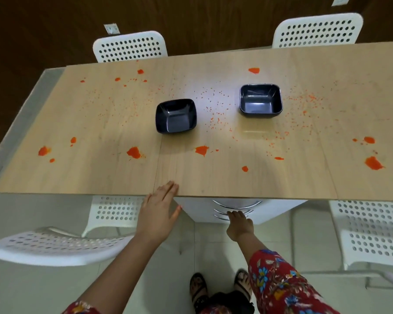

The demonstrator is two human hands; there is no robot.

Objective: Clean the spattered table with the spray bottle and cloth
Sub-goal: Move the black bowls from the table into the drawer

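Across the worktop (213,182) there's orange spatter (202,150) pretty much everywhere. The spray bottle and cloth aren't in view at all, so my guess is no cleaning has started and the drawers are where they live.

Biggest risk imo: the nearer bowl (175,116) and the farther bowl (260,100) sit right in the thick of the fine specks. Wipe without lifting them off and you either shove one along or leave dirty rings around them, and spray would land inside too.

Second risk is the near edge. A few fat blobs lie close to it, so a sweep toward the body could push wet mess over onto the floor, the tucked-in chairs or that floral sleeve (281,284).

The left hand (159,214) lies flat on the near edge, grip spread, fingers straight, holding nothing, apart from the nearest blob. The right hand (238,225) reaches down to the drawer unit (277,209) under the worktop, fingertips at the curved handles (236,203). I can't tell if the grip is hooked on one or just touching. The feet are near the unit, so a yanked drawer could catch the shins.

Counts:
- two black bowls
- roughly a dozen big blobs, plus specks beyond counting
- three handles showing
- four white perforated chairs (129,47), two on the far side and two on the near side
- two wall sockets (111,29)
- two hands
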